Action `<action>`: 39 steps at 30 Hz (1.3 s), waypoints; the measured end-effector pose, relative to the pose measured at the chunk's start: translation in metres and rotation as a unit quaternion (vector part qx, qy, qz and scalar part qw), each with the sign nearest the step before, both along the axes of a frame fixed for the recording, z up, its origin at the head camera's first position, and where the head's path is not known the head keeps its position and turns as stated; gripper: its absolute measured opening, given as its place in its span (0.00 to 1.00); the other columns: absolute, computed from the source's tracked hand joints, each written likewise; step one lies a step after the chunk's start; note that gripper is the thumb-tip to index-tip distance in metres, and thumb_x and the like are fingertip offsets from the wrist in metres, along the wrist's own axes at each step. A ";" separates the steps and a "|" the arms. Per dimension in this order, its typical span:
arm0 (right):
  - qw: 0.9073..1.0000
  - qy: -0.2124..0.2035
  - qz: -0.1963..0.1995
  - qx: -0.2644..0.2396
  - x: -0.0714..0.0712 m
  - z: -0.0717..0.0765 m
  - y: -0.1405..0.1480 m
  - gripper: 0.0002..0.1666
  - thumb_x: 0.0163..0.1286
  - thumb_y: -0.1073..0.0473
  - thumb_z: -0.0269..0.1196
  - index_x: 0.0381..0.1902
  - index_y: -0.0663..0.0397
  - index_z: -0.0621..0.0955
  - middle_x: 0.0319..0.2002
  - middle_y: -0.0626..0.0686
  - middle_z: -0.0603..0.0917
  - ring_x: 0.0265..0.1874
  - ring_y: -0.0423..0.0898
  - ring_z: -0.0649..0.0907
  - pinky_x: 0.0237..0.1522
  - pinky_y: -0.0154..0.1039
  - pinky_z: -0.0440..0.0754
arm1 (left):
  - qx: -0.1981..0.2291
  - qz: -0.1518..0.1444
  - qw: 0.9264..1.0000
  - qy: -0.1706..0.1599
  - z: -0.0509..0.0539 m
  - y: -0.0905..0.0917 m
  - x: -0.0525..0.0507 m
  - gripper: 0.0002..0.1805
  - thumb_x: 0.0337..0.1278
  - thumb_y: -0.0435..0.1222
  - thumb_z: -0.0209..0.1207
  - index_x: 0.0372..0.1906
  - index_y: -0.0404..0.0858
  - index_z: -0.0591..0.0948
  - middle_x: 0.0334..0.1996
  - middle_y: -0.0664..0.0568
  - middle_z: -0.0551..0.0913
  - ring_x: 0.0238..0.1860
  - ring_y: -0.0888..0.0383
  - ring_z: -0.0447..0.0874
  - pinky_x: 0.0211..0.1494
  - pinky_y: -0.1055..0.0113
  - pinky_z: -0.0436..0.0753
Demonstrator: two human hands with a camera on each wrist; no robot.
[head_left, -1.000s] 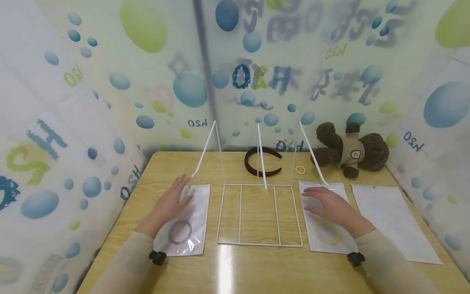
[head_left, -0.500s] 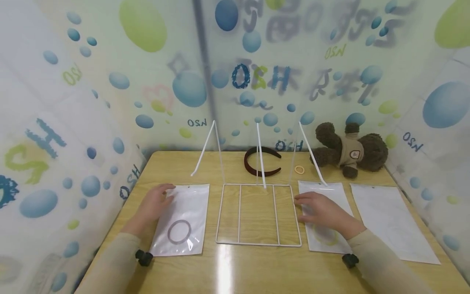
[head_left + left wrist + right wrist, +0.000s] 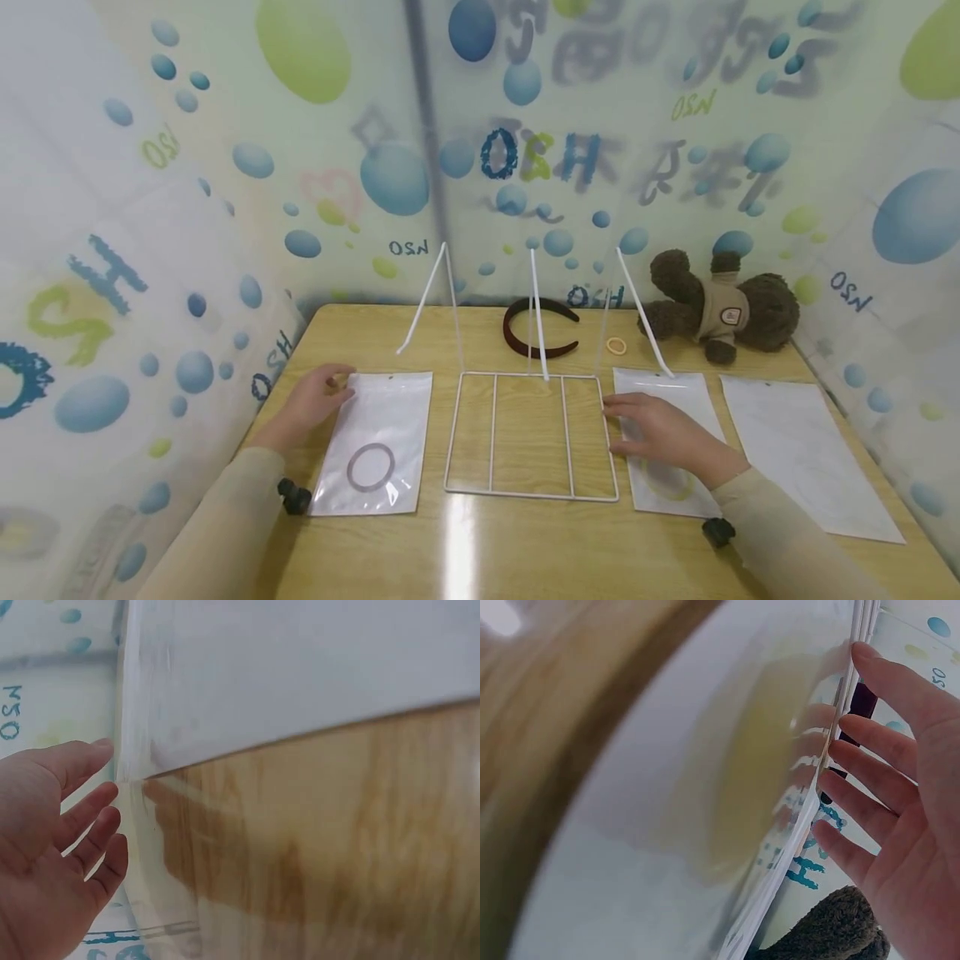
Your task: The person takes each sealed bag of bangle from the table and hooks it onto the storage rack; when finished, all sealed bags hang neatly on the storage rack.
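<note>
Beige cloth at both wrists, sleeves [image 3: 219,515] ending behind bare hands. Left hand [image 3: 311,398]: released, fingers loosely bent, at the upper left corner of the left bag [image 3: 390,408]; contact with the corner cannot be told from either view. Right hand [image 3: 663,429]: likewise released, fingers spread and slightly bent, over part of the right bag [image 3: 692,397]. Its fingertips reach the right side rod of the wire rack [image 3: 567,437]; touching or merely just beside, cannot tell.

Left bag: lies flat, left of the rack, pinkish-grey ring [image 3: 392,467] in its lower half. Right bag: right of the rack, yellow ring [image 3: 675,496] in its lower half, partly covered by the hand.

Rack: white, between the two bags; rectangular base with two inner bars, three bent arms standing up at the back and sloping forward.

Further out: white packet [image 3: 802,450] right of the right bag. Behind the rack base, a dark brown headband [image 3: 509,329]; to its right, a small orange-yellow ring [image 3: 616,352]. Back right: brown plush toy [image 3: 722,307] in a beige top, lying down. Wood-grain table [image 3: 375,554] under everything; bubble-printed sheeting [image 3: 480,92] around it.
</note>
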State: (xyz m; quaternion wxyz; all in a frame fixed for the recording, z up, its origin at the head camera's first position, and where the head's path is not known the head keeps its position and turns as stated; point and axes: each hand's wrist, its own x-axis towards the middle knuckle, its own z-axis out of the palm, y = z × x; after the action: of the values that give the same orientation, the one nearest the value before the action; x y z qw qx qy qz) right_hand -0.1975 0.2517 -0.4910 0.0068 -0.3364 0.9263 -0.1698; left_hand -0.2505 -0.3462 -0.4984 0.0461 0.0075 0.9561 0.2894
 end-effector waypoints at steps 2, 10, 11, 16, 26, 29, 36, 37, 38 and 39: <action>1.000 0.000 0.000 -0.002 0.000 0.000 0.001 0.31 0.62 0.49 0.76 0.58 0.60 0.84 0.65 0.61 0.81 0.64 0.63 0.79 0.65 0.61 0.77 | -0.004 -0.010 1.000 0.012 -0.001 -0.003 -0.003 0.25 0.68 0.38 0.64 0.68 0.40 0.77 0.62 0.37 0.79 0.55 0.42 0.79 0.51 0.52 0.83; 1.000 -0.001 0.006 0.006 -0.002 -0.002 0.002 0.30 0.62 0.48 0.75 0.58 0.57 0.85 0.66 0.60 0.81 0.65 0.62 0.79 0.65 0.60 0.77 | -0.023 -0.034 0.999 0.031 -0.006 -0.012 -0.008 0.24 0.64 0.37 0.68 0.64 0.41 0.80 0.58 0.38 0.83 0.51 0.44 0.80 0.53 0.48 0.82; 1.000 -0.001 0.007 0.007 -0.003 -0.002 0.002 0.30 0.62 0.48 0.75 0.57 0.57 0.85 0.66 0.60 0.81 0.64 0.62 0.79 0.65 0.60 0.77 | -0.024 -0.033 0.999 0.031 -0.007 -0.013 -0.008 0.24 0.65 0.37 0.68 0.64 0.42 0.81 0.57 0.39 0.83 0.50 0.44 0.80 0.53 0.49 0.81; 1.000 0.000 0.008 0.016 -0.004 -0.002 0.001 0.30 0.61 0.48 0.76 0.57 0.57 0.85 0.65 0.61 0.82 0.64 0.62 0.80 0.65 0.60 0.77 | -0.017 -0.029 0.999 0.033 -0.010 -0.017 -0.010 0.22 0.64 0.37 0.68 0.62 0.42 0.83 0.49 0.41 0.85 0.45 0.48 0.79 0.49 0.55 0.80; 1.000 -0.013 -0.001 0.021 -0.004 0.003 -0.003 0.31 0.60 0.48 0.77 0.57 0.58 0.85 0.65 0.61 0.82 0.64 0.62 0.80 0.65 0.60 0.77 | -0.001 -0.018 0.999 0.038 -0.008 -0.013 -0.013 0.21 0.61 0.36 0.70 0.59 0.41 0.83 0.47 0.45 0.83 0.46 0.48 0.78 0.47 0.58 0.78; 1.000 -0.012 0.000 0.020 -0.004 0.003 -0.003 0.31 0.60 0.48 0.77 0.57 0.59 0.85 0.64 0.61 0.82 0.63 0.62 0.80 0.65 0.60 0.77 | 0.002 -0.015 0.999 0.033 -0.008 -0.013 -0.013 0.19 0.62 0.36 0.70 0.58 0.41 0.83 0.47 0.44 0.83 0.47 0.47 0.79 0.49 0.54 0.80; 1.000 -0.013 0.002 0.027 -0.004 0.007 -0.004 0.31 0.61 0.47 0.76 0.57 0.58 0.85 0.64 0.61 0.82 0.63 0.63 0.80 0.64 0.60 0.78 | 0.013 -0.015 1.000 0.023 -0.010 -0.015 -0.013 0.18 0.69 0.41 0.65 0.60 0.44 0.80 0.49 0.44 0.85 0.50 0.47 0.82 0.54 0.51 0.83; 1.000 -0.012 0.003 0.028 -0.004 0.007 -0.004 0.31 0.61 0.48 0.76 0.57 0.58 0.84 0.64 0.61 0.82 0.63 0.63 0.80 0.64 0.60 0.78 | 0.017 -0.015 0.999 0.023 -0.010 -0.015 -0.013 0.17 0.69 0.41 0.64 0.60 0.44 0.80 0.49 0.44 0.85 0.50 0.47 0.82 0.54 0.51 0.83; 1.000 -0.010 0.003 0.029 -0.004 0.007 -0.004 0.31 0.61 0.48 0.76 0.57 0.58 0.84 0.64 0.61 0.82 0.63 0.63 0.80 0.64 0.60 0.78 | 0.020 -0.013 0.999 0.024 -0.010 -0.015 -0.013 0.17 0.70 0.41 0.64 0.60 0.45 0.80 0.50 0.44 0.85 0.49 0.47 0.82 0.53 0.53 0.83; 0.999 -0.010 0.004 0.031 -0.005 0.007 -0.004 0.31 0.61 0.48 0.76 0.58 0.58 0.84 0.64 0.61 0.82 0.63 0.62 0.80 0.64 0.60 0.78 | 0.024 -0.012 0.999 0.025 -0.010 -0.015 -0.013 0.17 0.71 0.42 0.63 0.59 0.45 0.80 0.50 0.43 0.84 0.49 0.47 0.81 0.52 0.54 0.83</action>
State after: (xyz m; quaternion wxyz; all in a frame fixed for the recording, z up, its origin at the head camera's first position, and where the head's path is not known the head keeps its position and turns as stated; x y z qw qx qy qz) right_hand -0.2022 0.2477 -0.4838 0.0272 -0.3376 0.9297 -0.1448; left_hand -0.2634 -0.3609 -0.5083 0.0253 0.0273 0.9497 0.3110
